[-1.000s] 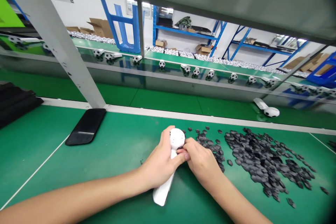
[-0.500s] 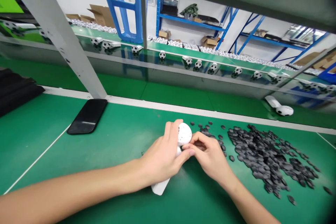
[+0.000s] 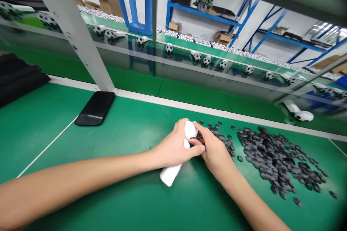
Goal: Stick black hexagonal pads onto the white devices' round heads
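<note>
A white plastic piece with a ball-shaped head and a flat handle [image 3: 170, 176] is tilted over the green bench, its middle partly covered by my fingers. My left hand [image 3: 173, 151] is wrapped round it just below and beside the ball, the thumb reaching right. On the ball's right side, my right hand [image 3: 215, 149] is closed with its fingertips pressed against the surface. A small dark patch shows on the ball's lower edge between my hands. Whether a loose black patch is also between my right fingers is hidden.
Many small black patches [image 3: 271, 158] lie piled to the right. A black phone [image 3: 96, 108] rests at left by the grey post [image 3: 81, 39]. Behind the white bench edge, a finished football-headed piece [image 3: 303, 115] lies on the green belt, with a row of others beyond.
My right hand has moved up round the ball's right side, its fingers now spanning it. The ball has turned, and a dark patch shows at its lower edge. The view has shifted slightly.
</note>
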A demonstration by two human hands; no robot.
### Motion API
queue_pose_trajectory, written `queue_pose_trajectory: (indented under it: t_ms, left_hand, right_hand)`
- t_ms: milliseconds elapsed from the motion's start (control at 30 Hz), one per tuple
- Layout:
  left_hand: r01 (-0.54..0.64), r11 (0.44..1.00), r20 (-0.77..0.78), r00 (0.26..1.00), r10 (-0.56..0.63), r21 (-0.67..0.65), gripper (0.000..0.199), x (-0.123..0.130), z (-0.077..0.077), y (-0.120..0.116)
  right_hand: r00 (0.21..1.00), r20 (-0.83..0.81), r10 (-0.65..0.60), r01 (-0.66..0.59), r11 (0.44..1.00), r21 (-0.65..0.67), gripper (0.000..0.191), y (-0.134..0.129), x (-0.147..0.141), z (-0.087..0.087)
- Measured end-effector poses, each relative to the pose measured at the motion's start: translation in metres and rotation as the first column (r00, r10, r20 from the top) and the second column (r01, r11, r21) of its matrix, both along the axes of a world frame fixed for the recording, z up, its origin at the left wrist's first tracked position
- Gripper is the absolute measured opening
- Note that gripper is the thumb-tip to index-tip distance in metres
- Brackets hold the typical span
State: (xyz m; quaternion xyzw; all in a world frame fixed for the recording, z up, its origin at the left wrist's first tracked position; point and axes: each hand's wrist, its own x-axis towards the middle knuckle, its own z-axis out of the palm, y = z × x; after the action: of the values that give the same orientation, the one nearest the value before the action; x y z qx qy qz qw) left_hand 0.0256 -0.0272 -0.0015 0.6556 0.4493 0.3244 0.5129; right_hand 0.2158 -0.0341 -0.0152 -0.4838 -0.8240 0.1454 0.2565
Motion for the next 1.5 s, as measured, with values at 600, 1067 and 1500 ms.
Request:
queue_pose_trajectory:
  t_ms: [600,1067,1500]
  left_hand:
    - [-0.133,0.991,0.329,0.936,0.124,0.004,0.048,-0.032,0.036,0.037]
    - [-0.044,0.96,-0.035,0.998,0.056,0.278,0.055,-0.027,0.034,0.023]
    - [0.063,0.957,-0.325,0.945,0.034,0.283,0.087,-0.02,0.031,0.014]
  right_hand:
    - [0.973,0.172,-0.152,0.143,0.988,0.061,0.024,0.068,0.038,-0.008]
    - [0.782,-0.592,-0.195,-0.087,0.907,-0.413,0.028,0.015,0.003,0.035]
    - [0.811,-0.549,-0.204,0.046,0.957,-0.287,0.02,0.0,-0.013,0.038]
